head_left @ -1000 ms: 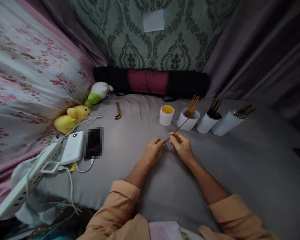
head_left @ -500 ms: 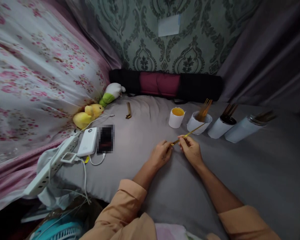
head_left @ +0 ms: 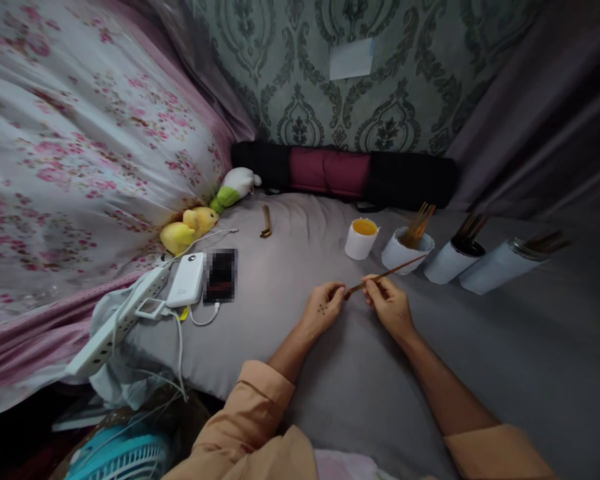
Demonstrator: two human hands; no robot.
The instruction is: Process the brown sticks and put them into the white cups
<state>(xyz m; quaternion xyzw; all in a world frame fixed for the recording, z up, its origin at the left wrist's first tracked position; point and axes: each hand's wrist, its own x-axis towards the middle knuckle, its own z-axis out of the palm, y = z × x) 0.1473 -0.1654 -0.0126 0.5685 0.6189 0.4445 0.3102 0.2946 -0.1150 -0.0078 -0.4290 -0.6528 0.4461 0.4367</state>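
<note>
Over the grey bed sheet (head_left: 290, 280), my left hand (head_left: 324, 309) and my right hand (head_left: 390, 307) pinch a thin brown stick (head_left: 387, 272) between them. The stick slants up to the right toward a white cup (head_left: 406, 251) that holds several more sticks. To the left of that cup stands a white cup of yellow liquid (head_left: 361, 238). Two more white containers (head_left: 450, 260) (head_left: 500, 265) with dark sticks lean further right. My fingers are closed on the stick's lower end.
A power bank (head_left: 187, 288), a phone (head_left: 221, 275) and a white power strip (head_left: 117, 325) lie at the left with cables. Plush toys (head_left: 187, 227) rest against a floral curtain. A small brown bundle (head_left: 266, 222) lies on the sheet. A dark bolster (head_left: 340, 172) lines the wall.
The view has shifted, so everything sits further right in frame. The stick now looks darker and lies flatter, and my hands have moved slightly apart along it.
</note>
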